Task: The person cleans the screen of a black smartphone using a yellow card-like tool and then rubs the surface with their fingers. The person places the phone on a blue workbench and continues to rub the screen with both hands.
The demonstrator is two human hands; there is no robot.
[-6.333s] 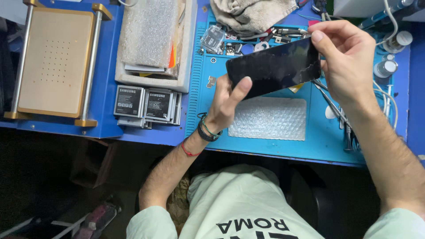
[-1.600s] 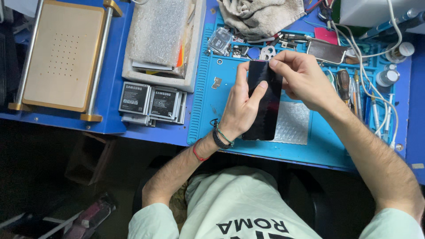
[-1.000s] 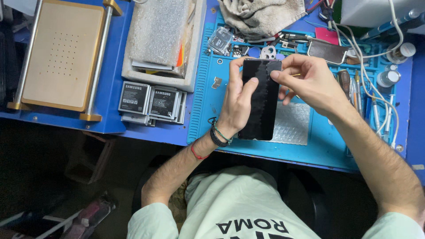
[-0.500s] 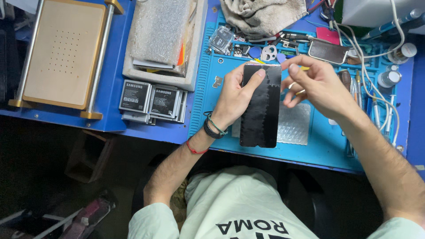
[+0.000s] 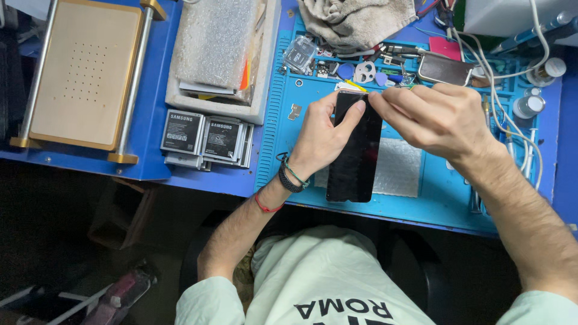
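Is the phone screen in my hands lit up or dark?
Dark. The phone shows a plain black face with no glow, held lengthwise over the blue mat by the left hand and right hand.

Phone panel (image 5: 355,147): over the work mat (image 5: 421,198), centre of worktop.
Battery stack (image 5: 205,139): left of the mat.
Tray (image 5: 217,102): behind the batteries.
Cloth (image 5: 355,21): behind the mat.

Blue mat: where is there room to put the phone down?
Bare mat shows left of the left hand, between the small metal bit and the mat's near edge. The bubble wrap under the phone is free too. The far edge by the rag is crowded with tools.
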